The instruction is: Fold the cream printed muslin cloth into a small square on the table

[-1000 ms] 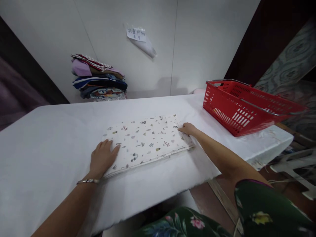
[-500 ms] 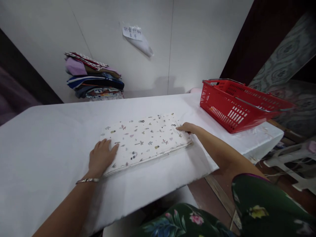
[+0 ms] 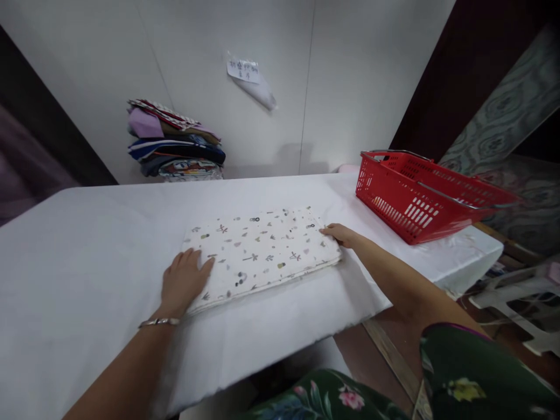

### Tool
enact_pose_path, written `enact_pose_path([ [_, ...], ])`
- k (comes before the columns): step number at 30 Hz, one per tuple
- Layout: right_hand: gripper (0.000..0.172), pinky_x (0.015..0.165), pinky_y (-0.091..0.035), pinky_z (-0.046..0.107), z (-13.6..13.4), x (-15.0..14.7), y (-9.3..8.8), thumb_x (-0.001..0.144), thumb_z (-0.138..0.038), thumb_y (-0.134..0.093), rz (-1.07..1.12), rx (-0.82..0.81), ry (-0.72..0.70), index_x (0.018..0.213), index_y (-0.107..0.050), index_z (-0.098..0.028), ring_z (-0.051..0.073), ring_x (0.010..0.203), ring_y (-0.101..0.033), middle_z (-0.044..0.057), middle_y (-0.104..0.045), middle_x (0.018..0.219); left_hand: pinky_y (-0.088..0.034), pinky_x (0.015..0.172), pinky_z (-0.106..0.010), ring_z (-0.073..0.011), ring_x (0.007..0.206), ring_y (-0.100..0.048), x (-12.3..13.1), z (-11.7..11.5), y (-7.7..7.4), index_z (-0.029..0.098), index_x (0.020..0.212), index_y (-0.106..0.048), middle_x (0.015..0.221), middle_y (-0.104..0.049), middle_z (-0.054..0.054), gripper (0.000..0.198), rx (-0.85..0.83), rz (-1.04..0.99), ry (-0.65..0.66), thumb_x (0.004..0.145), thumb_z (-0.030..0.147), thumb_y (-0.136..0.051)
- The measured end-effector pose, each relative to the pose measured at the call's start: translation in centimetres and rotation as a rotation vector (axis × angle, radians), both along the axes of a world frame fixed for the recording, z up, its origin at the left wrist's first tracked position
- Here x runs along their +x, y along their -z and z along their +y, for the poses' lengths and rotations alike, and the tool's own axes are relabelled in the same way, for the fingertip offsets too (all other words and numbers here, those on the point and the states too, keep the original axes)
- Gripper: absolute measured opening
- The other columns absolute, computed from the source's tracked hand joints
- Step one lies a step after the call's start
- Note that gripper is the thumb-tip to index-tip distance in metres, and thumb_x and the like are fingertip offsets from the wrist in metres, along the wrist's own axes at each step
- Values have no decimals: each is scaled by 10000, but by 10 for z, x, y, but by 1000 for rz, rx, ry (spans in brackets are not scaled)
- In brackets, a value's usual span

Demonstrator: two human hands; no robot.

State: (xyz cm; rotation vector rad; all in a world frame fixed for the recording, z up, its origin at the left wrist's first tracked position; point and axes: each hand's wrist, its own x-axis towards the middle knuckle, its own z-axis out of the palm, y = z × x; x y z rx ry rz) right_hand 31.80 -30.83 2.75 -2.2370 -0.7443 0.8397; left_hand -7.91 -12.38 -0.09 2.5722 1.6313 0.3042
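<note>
A folded white cloth [image 3: 262,251] with small printed motifs lies flat in front of me, its layered edge facing me. At its left end my left hand [image 3: 184,281] rests with fingers stretched out, partly on the cloth and partly on the tabletop. My right hand [image 3: 340,234] is at the opposite end, thumb on top of the cloth and fingers curled at its edge, pinching it. The fingertips of that hand are partly hidden.
The cloth rests on a white-covered table [image 3: 100,251]. A red plastic basket [image 3: 394,201] with metal handles stands at the right. At the back left is a stack of folded fabrics [image 3: 177,143]. A paper note [image 3: 245,71] hangs on the wall, and a white stool [image 3: 516,303] is at far right.
The whole scene sits slightly lower and further right as the head view shifts. Both hands keep their places at the cloth's two ends, and the cloth looks unchanged.
</note>
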Motion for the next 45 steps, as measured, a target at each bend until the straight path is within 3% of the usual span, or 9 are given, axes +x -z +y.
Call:
enact_pose_path([
  [8,354,730,-413,254,3,3,18,739,-348,-650,-361,-39,25,1024,-578,-151,209,934,-579,81,-641,1001,-272,1059,-451,-286,1337,-268,-3,-4,0,118,1322,-441,1438,-369,-114,631,20,-10,-3,858,520,-293],
  [17,451,772,-436,302,2,4,14,758,-394,-626,-518,-142,-109,1116,-567,-127,254,959,-602,136,-647,1050,-269,1056,-446,-278,1338,-267,-2,-7,-2,127,1321,-444,1445,-361,-103,619,5,-9,-1,871,518,-275],
  [22,557,1038,-282,343,20,-15,9,853,-392,-502,-751,35,-296,1340,-402,-142,256,1310,-334,153,-391,1414,-255,1064,-442,-271,1345,-257,-4,-6,-3,127,1323,-437,1453,-347,-105,602,-14,-7,-4,871,498,-293],
  [25,587,1092,-199,360,40,-30,13,891,-442,-414,-882,154,-483,1372,-361,-110,244,1385,-166,147,-252,1491,-269,1052,-464,-274,1339,-277,-2,2,-16,146,1314,-450,1444,-364,-102,599,-147,30,-31,860,511,-306],
  [27,603,1094,-183,404,54,-37,16,898,-468,-380,-882,113,-523,1384,-344,-113,260,1393,-125,147,-228,1500,-267,1042,-498,-290,1334,-284,7,9,-31,166,1291,-476,1426,-392,-104,604,-194,49,-48,855,543,-294],
  [31,611,1100,-143,422,84,-38,19,914,-483,-326,-859,-11,-538,1413,-293,-132,256,1394,-119,129,-208,1509,-180,1073,-522,-296,1373,-190,39,28,-50,157,1329,-434,1477,-298,-112,646,-87,37,1,865,568,-253],
  [35,636,1104,-95,445,104,-23,23,910,-519,-299,-847,-88,-488,1420,-278,-139,250,1395,-109,123,-196,1513,-115,1092,-523,-284,1388,-143,59,56,-33,162,1371,-379,1502,-235,-105,654,-18,70,76,865,562,-269],
  [40,671,1090,-110,493,109,1,39,891,-582,-247,-779,-142,-444,1416,-288,-166,245,1395,-101,103,-198,1515,-134,1091,-534,-283,1395,-121,48,79,1,186,1426,-279,1519,-183,-76,737,-104,50,14,841,630,-209],
  [45,654,1089,-104,499,111,2,44,894,-566,-263,-805,-114,-437,1404,-300,-160,239,1393,-101,103,-203,1513,-125,1086,-560,-289,1398,-96,45,80,7,196,1432,-263,1523,-164,-62,754,-98,37,21,832,647,-191],
])
